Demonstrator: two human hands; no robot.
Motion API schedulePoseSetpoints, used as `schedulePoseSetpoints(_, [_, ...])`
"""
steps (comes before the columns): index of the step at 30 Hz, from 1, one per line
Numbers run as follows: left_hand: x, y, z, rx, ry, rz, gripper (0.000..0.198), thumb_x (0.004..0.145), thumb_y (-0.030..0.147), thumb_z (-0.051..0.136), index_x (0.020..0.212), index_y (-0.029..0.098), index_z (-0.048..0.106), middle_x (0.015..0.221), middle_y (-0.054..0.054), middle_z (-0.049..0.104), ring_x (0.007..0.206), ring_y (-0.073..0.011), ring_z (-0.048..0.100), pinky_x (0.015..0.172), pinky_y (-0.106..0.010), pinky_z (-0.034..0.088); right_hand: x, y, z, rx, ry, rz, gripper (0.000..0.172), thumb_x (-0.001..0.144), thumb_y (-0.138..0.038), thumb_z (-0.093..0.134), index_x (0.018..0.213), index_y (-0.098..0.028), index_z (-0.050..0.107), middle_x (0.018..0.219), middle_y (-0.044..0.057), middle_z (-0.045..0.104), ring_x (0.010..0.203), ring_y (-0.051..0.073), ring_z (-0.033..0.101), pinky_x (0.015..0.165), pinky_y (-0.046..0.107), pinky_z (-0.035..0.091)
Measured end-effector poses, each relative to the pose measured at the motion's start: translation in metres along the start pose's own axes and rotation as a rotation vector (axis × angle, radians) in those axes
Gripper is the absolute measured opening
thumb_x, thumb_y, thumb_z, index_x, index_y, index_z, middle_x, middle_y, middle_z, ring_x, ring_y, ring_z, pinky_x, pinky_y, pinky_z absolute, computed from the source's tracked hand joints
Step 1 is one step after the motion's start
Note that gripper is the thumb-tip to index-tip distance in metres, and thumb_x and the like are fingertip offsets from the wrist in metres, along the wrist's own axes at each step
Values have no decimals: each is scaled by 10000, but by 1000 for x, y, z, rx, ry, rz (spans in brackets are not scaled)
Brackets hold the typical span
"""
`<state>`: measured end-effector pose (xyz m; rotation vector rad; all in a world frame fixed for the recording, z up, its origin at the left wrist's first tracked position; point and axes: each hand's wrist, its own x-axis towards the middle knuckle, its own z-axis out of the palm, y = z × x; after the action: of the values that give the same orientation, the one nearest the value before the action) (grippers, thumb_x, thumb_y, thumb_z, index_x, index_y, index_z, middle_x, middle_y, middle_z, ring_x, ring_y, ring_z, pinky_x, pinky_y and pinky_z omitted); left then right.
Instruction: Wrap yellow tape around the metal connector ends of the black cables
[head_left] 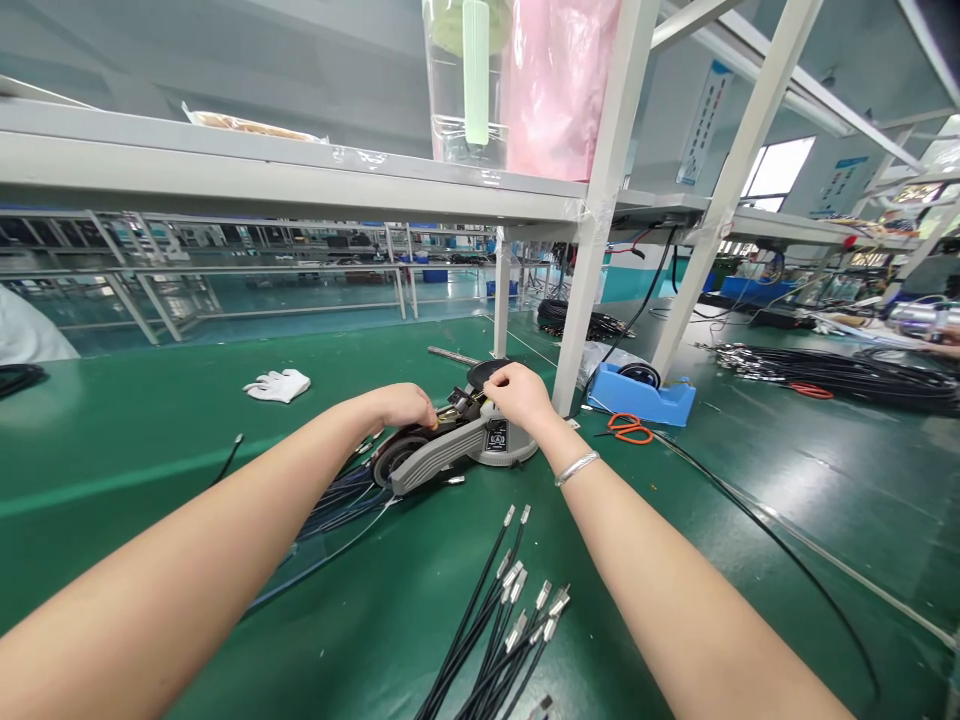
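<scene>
The left hand (401, 407) and right hand (521, 392) curl their fingers together over the top of a grey tape machine (435, 465); whether they grip it, I cannot tell. A black label (496, 436) on its front is too small to read. Black cables (337, 500) run out from the machine's left side, while a loose bunch of metal-tipped cables (499, 630) lies nearer the person on the green desk (112, 470). Beyond the machine lies a white glove (276, 385); to its right, orange scissors (630, 430), a blue holder (641, 395) and a large heap of black cables (832, 375).

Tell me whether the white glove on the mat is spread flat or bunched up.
Bunched up: the white glove lies crumpled on the green mat.
</scene>
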<state>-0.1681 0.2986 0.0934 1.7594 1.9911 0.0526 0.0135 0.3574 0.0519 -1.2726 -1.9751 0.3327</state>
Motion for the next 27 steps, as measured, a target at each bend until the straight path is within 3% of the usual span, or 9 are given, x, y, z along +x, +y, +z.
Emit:
schedulePoseSetpoints(8, [4, 12, -2, 58, 19, -4, 258, 856, 367, 572, 968, 140, 626, 1020, -45, 651, 924, -188, 621, 807, -384, 512, -2, -4, -4, -31, -8, 0, 174, 703, -221, 538, 585, -205, 664, 699, 22, 689, 711, 142, 621, 571, 194, 393])
schedulePoseSetpoints(14, [9, 12, -2, 31, 62, -10, 246, 849, 374, 578, 911, 144, 642, 982, -39, 671, 911, -181, 627, 826, -386, 500, -2, -4, -5, -49, -27, -24, 256, 721, -246, 491, 513, -210, 636, 703, 10, 684, 653, 130, 592, 529, 204, 361])
schedulePoseSetpoints(18, [0, 4, -4, -24, 148, -21, 129, 764, 295, 631, 767, 186, 700, 898, -20, 722, 912, -191, 642, 820, -308, 483, 1, -4, -6, -65, -55, -8, 242, 724, -244, 507, 535, -214, 656, 651, 10, 680, 609, 127, 592, 515, 204, 358])
schedulePoseSetpoints(22, [-5, 0, 0, -79, 245, -46, 116, 682, 297, 635, 667, 223, 723, 802, -17, 743, 826, -210, 665, 681, -247, 487, 4, -7, -10, -82, -76, 29, 174, 719, -235, 546, 634, -222, 697, 644, 7, 694, 600, 131, 615, 519, 196, 383])
schedulePoseSetpoints(27, [-2, 3, 10, -139, 317, -33, 170, 688, 356, 663, 776, 221, 718, 894, -33, 739, 852, -211, 660, 711, -259, 490, 4, -10, -11, -113, -74, 55, 146, 726, -230, 565, 688, -230, 706, 655, 2, 703, 645, 141, 642, 550, 192, 411])
